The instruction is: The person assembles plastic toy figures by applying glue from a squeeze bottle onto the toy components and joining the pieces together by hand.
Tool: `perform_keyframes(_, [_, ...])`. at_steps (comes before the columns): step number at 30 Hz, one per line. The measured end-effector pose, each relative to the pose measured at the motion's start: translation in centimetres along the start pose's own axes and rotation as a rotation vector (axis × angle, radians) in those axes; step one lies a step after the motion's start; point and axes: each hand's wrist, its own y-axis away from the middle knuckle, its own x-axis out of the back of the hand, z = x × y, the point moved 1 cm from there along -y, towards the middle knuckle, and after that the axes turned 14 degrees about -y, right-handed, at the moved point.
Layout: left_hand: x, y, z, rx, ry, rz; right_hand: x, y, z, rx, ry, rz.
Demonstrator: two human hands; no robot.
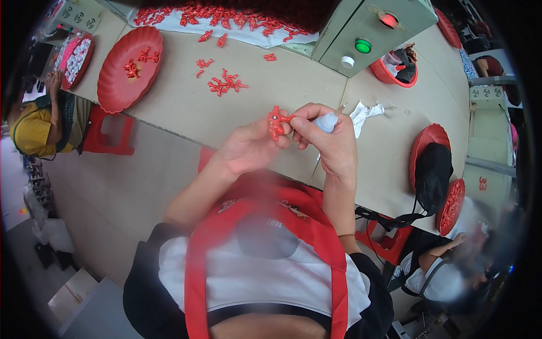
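Observation:
My left hand point(247, 146) is closed on a small glossy red plastic figure point(275, 125), held upright between thumb and fingers above the table's near edge. A pale dot shows on the figure's upper part. My right hand point(337, 148) pinches a thin red piece point(288, 119) at the figure's side; whether it is joined to the figure I cannot tell. Tucked in the same hand is a small translucent squeeze bottle point(326, 122), partly hidden by the fingers. Loose red plastic parts point(226, 85) lie in a small pile beyond my hands.
A scalloped red tray point(118, 85) with a few red parts stands at left. More red parts point(226, 20) cover a white cloth at the back. A machine box point(372, 37) with buttons, a red basket point(415, 80), crumpled tissue point(364, 116) and a black bag point(433, 175) are at right. Co-workers sit either side.

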Motion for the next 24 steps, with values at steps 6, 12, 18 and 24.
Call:
perform_keyframes(6, [0.14, -0.09, -0.01, 0.002, 0.037, 0.067, 0.12, 0.02, 0.05, -0.04, 0.059, 0.076])
perform_keyframes(12, [0.07, -0.01, 0.15, 0.031, 0.051, 0.08, 0.24, 0.05, 0.2, -0.05, 0.04, 0.071])
perform_keyframes(18, [-0.11, -0.13, 0.16, 0.025, 0.039, 0.064, 0.12, 0.19, 0.24, -0.041, 0.029, 0.074])
perform_keyframes(24, [0.13, -0.03, 0.31, 0.022, -0.006, 0.095, 0.09, 0.16, 0.32, -0.042, 0.038, 0.08])
